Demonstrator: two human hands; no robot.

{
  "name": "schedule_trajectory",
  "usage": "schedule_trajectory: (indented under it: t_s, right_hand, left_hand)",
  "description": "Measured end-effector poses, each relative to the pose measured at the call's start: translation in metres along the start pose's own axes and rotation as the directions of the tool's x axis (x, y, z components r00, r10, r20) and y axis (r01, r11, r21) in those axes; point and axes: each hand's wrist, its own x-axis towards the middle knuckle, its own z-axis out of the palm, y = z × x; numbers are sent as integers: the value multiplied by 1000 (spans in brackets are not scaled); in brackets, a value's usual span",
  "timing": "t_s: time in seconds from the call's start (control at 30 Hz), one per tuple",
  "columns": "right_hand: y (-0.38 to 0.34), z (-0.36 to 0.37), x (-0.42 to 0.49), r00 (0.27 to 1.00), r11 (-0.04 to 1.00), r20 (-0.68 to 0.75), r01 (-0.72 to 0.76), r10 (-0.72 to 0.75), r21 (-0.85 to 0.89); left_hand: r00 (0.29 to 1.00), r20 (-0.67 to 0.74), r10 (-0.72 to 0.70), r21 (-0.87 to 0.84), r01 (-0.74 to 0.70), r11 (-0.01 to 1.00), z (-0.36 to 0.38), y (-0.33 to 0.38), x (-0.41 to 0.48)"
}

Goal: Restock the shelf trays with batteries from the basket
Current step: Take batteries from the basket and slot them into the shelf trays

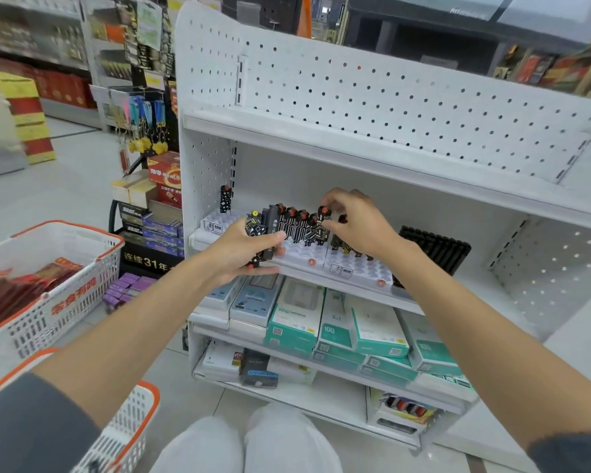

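The black patterned batteries with red tips [299, 224] stand in a row in the white plastic tray with round slots [357, 269] on the middle shelf. Your right hand [360, 225] pinches one of them by its top. Your left hand [241, 256] grips a bundle of the same batteries [260, 231], just beside the row. A white plastic basket with orange rim [127, 425] is near your left knee.

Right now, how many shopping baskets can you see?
2. The far basket stands at the left, with red packs inside. The near basket is at the bottom left, partly cut off. Others may be hidden.
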Motion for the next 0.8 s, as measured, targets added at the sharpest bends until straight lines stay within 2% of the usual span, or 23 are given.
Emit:
schedule_trajectory:
  t_s: [0.1,0.23,0.5,0.67,0.8]
  right_hand:
    - [7,5,2,1000,998,-9,12,-12,-56]
    - [17,10,2,999,999,-32,-18,17,-33]
    - [26,17,4,995,999,-93,-44,41,-28]
    - [28,18,4,990,982,-129,26,-51,-186]
    - [25,19,4,989,966,-104,76,-104,-245]
  left_hand:
    - [1000,6,-9,60,8,998,-2,-1,0]
    - [999,27,-23,59,21,998,0,-3,-1]
    - [999,-27,-19,33,20,999,-1,-9,4]
    - [999,-36,2,11,-1,1000,-6,-14,6]
    - [997,-75,13,-43,-17,999,-7,-15,6]
